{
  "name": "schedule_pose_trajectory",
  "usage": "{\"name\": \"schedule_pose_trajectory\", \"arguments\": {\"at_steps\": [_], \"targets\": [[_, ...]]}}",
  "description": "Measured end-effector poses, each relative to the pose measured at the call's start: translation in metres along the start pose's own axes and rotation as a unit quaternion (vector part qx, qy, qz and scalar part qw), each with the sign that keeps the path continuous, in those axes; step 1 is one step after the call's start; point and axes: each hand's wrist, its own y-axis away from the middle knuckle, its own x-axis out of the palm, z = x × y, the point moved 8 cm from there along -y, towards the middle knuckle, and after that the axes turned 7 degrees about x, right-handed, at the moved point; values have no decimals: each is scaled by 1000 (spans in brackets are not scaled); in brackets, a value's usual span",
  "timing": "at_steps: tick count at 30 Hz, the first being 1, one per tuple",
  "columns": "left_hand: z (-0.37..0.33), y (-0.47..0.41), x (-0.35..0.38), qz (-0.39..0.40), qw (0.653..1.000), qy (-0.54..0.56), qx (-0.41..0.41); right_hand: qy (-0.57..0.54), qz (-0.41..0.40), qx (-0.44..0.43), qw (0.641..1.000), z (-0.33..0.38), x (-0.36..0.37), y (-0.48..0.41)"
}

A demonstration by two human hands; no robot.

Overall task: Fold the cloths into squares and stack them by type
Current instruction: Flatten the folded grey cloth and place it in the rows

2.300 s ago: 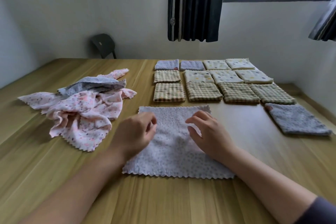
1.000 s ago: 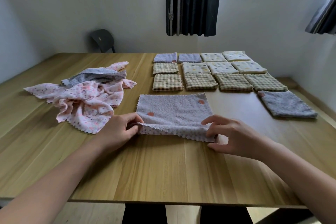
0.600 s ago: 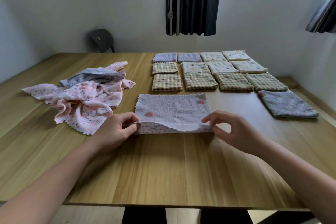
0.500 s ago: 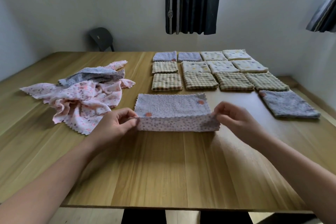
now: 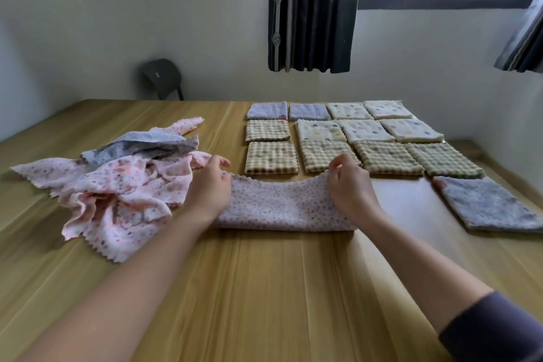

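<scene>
pinching the dotted cloth (image 5: 279,203) with left hand (image 5: 209,189) and right hand (image 5: 351,188).

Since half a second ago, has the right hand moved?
Yes. The right hand, pinching the dotted cloth, went away from the person, toward the checked squares.

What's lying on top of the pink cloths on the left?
A crumpled grey cloth lies across the back of the pink cloths. Whether more cloths sit beneath the heap is hidden.
</scene>
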Motion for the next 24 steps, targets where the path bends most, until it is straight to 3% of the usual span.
{"name": "schedule_pose_trajectory", "arguments": {"at_steps": [5,13,18,21,23,24], "targets": [[0,-10,16,2,990,-134,41,96,10,-33,995,3,14,-1],[6,-12,17,-40,990,-122,54,137,-1,-19,990,-4,17,-7],[-4,-10,18,-41,973,-200,103,165,8,-11,986,1,20,-6],[-25,-4,7,-87,946,-244,193,277,-42,-74,957,10,16,0],[-36,4,14,-80,937,-243,240,255,-61,-156,952,22,20,13],[-36,8,24,-40,941,-229,245,228,-36,-179,956,25,27,19]]}}
